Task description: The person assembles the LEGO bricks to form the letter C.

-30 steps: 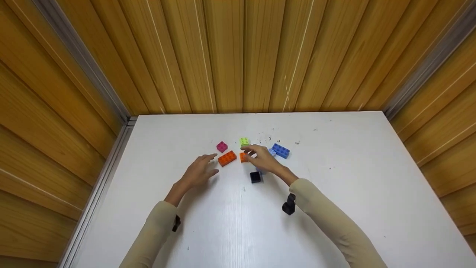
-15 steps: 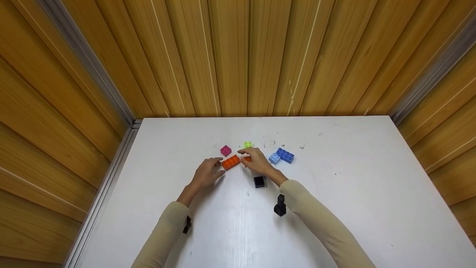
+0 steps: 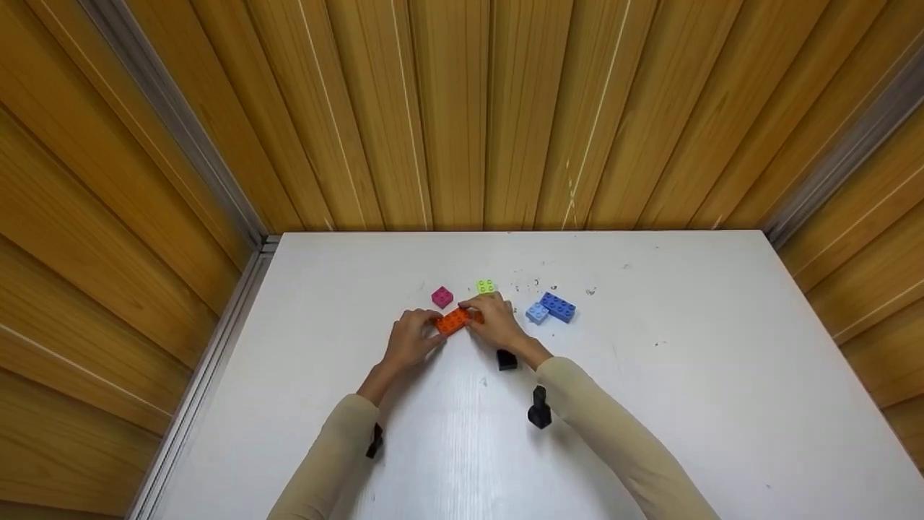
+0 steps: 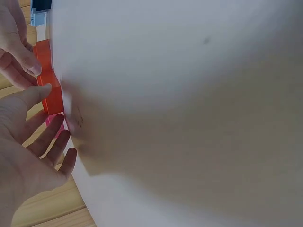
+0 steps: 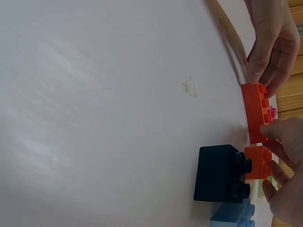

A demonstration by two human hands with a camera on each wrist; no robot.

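On the white table lies a long red-orange toy building brick (image 3: pixel 452 322), between both hands. The left hand (image 3: pixel 410 339) pinches its left end, thumb on the near side. The right hand (image 3: pixel 499 325) pinches the other end; in the right wrist view its thumb presses the near face, while its other fingers are partly hidden. A smaller orange brick (image 5: pixel 255 163) stands beside the long one, under the right hand's fingers and mostly covered in the head view. Close below the right hand sits a black brick (image 3: pixel 507 360), with a blue brick (image 5: pixel 231 213) next to it in the right wrist view.
Behind the hands are a magenta brick (image 3: pixel 442 297) and a lime-green brick (image 3: pixel 485 286). To the right, a light blue brick (image 3: pixel 537 313) touches a long blue brick (image 3: pixel 558 307). Wood-patterned panels (image 3: pixel 462 115) stand around the table (image 3: pixel 650 404).
The left hand has moved right onto the red-orange brick and grips its end. From over the small orange brick, the right hand has shifted left to the long brick's other end.
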